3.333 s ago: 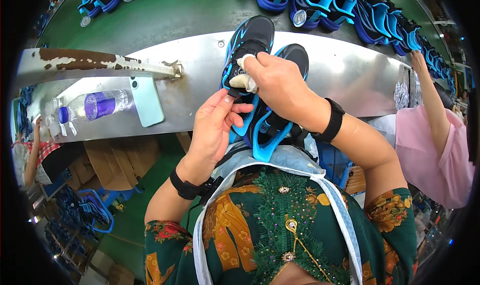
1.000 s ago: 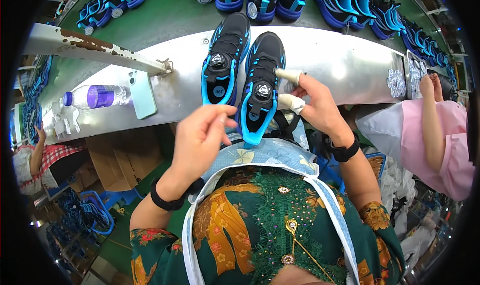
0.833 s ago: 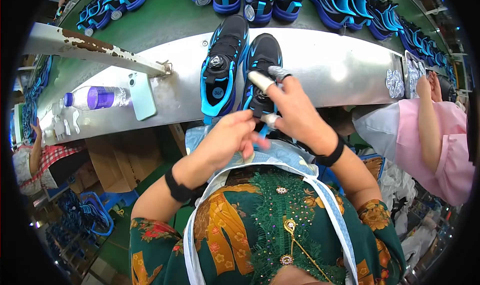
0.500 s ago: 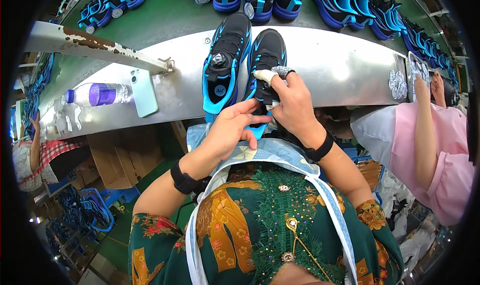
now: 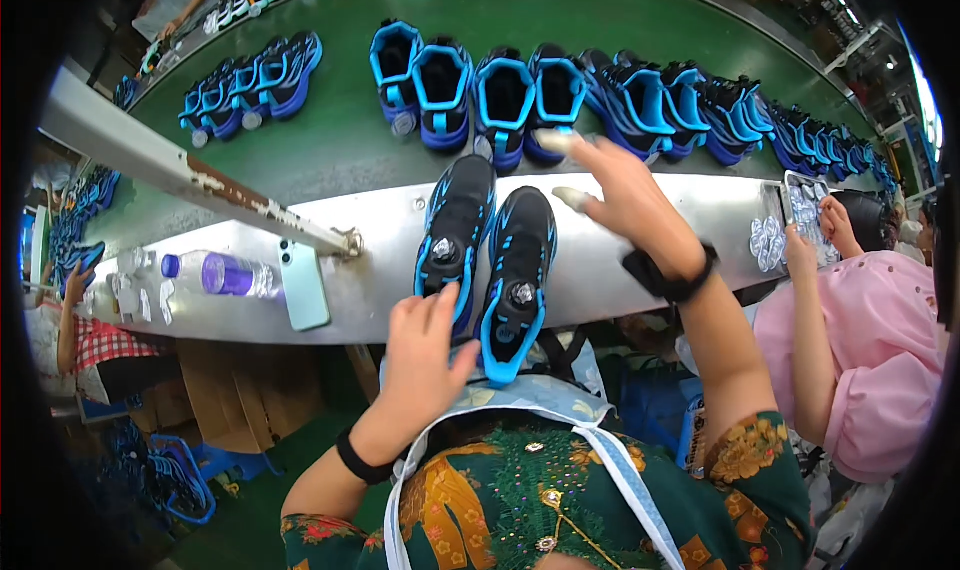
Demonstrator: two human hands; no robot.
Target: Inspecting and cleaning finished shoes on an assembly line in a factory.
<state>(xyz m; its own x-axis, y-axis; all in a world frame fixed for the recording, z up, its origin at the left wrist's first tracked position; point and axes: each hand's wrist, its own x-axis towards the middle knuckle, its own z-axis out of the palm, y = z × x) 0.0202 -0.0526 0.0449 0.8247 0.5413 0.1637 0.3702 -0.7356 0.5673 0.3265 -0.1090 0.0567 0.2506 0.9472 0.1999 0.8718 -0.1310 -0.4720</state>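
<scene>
Two black sneakers with blue trim and dial fasteners lie side by side in front of me, toes pointing away. My left hand (image 5: 422,355) covers the heel end of the left sneaker (image 5: 462,205), its fingers stretched forward and the thumb apart; whether it presses on the shoe I cannot tell. Beside it, the right sneaker (image 5: 522,245) has its collar exposed and no hand on it. My right hand (image 5: 635,198) reaches out past the shoes, slightly blurred, with fingers apart and pale covers on the thumb and a finger. It is nearest to a standing sneaker (image 5: 556,90) in the row beyond.
Several matching sneakers stand along the green surface (image 5: 330,160) behind the metal ledge (image 5: 640,260). A rusty white post (image 5: 200,175), a phone (image 5: 303,285) and a bottle (image 5: 230,275) are at left. At right, a person in pink (image 5: 840,340) works by a tray (image 5: 803,205).
My right hand has left the right sneaker and moved forward and right. My left hand has shifted from between the shoes to the left sneaker's heel. The view has tilted up.
</scene>
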